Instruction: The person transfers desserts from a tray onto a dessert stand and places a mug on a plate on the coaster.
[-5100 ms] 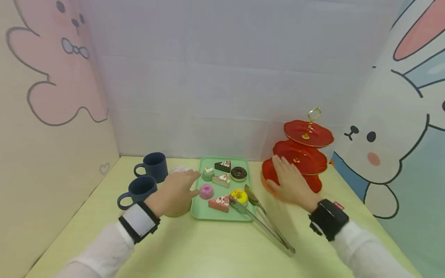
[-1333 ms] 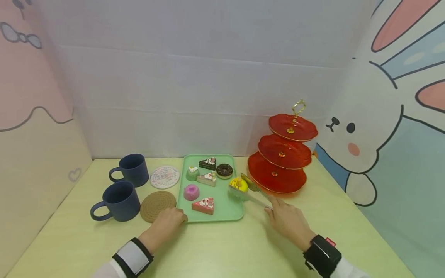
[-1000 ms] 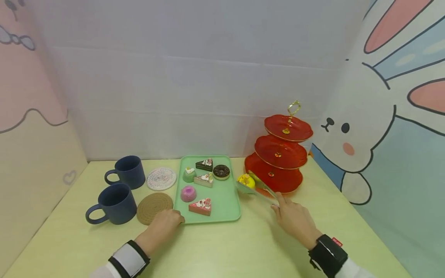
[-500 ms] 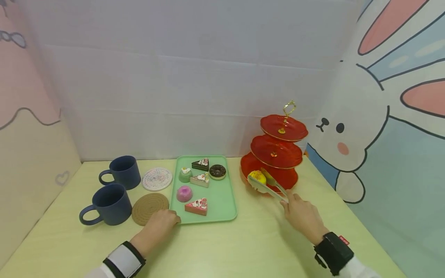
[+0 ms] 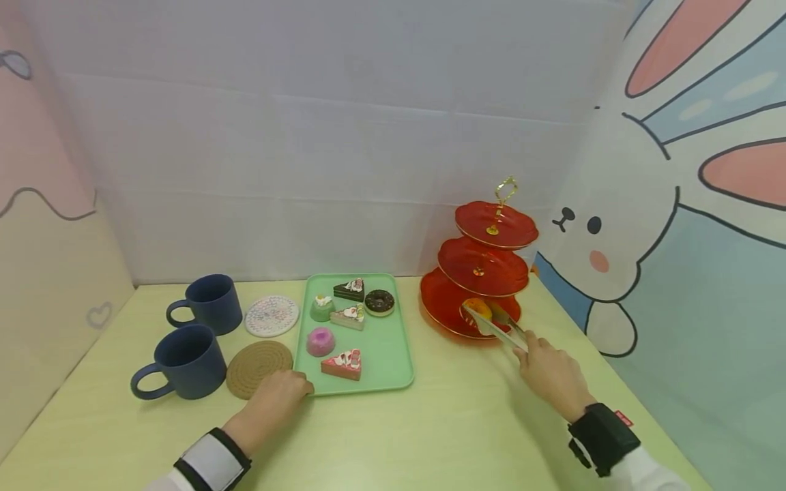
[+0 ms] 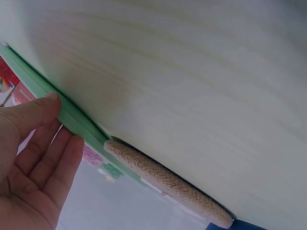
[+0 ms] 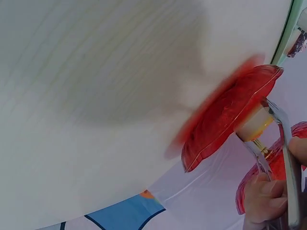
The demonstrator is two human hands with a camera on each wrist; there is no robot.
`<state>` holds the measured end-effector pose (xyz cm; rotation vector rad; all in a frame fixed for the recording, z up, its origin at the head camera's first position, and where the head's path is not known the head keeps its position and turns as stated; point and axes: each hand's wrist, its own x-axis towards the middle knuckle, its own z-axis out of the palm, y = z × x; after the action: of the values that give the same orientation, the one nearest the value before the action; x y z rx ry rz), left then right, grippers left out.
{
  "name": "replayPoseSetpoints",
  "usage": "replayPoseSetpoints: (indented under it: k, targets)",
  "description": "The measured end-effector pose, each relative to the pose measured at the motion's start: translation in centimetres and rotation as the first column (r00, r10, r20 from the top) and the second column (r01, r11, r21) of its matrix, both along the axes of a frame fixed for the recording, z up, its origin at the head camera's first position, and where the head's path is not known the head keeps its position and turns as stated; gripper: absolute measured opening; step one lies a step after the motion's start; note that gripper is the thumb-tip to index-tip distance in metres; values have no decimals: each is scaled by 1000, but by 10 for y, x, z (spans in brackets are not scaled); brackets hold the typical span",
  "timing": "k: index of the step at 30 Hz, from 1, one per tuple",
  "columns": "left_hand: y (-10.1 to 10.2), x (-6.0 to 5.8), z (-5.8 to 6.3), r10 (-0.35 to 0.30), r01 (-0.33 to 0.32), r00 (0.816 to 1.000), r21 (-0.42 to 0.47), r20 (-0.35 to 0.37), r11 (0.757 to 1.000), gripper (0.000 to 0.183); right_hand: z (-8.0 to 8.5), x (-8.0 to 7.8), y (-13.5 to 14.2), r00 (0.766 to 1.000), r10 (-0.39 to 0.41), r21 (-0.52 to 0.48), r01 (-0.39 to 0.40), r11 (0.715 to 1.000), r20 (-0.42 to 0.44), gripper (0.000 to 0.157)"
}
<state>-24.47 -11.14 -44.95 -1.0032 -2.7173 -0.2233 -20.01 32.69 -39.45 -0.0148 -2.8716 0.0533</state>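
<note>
My left hand [image 5: 273, 406] pinches the near left corner of a green tray [image 5: 387, 361]; the left wrist view shows the thumb [image 6: 41, 111] on the tray's rim, fingers on its other side. In my right hand [image 5: 555, 378] is a pair of metal tongs [image 5: 505, 335]. Between the tong tips is a yellow toy donut [image 5: 477, 309], over the bottom plate of a red three-tier stand [image 5: 437, 300]. In the right wrist view the donut [image 7: 256, 123] is close to that plate [image 7: 225, 115]; whether they touch I cannot tell.
The tray carries a chocolate donut [image 5: 379, 303], a pink cake slice [image 5: 342, 365] and several other toy sweets. Left of it lie a brown woven coaster [image 5: 259, 368] and a white patterned one [image 5: 272, 316], beside two navy mugs [image 5: 190, 361]. Walls enclose the back and sides.
Both hands were empty earlier, with the tongs lying partly on the tray. The left hand has taken the tray's corner. Gripped in the tongs, the donut has moved right from tray to stand.
</note>
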Motion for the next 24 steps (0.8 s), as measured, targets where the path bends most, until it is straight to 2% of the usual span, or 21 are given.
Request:
replayPoseSetpoints:
  k: [8,18,24]
  targets:
    - [0,0,-1,0,0,1000,7,-9,1000,16,-1,-10,19,1000,-3,-14,3,1000,-25,39]
    - [-2,1,-1,15,-15,1000,-8,20,1000,16,-1,-31,26,998,-48,-14,49,999,42,37]
    - [-2,0,-1,-6,6,1000,-6,-1,1000,16,-5,-38,28,998,-55,-14,56,998,39,34]
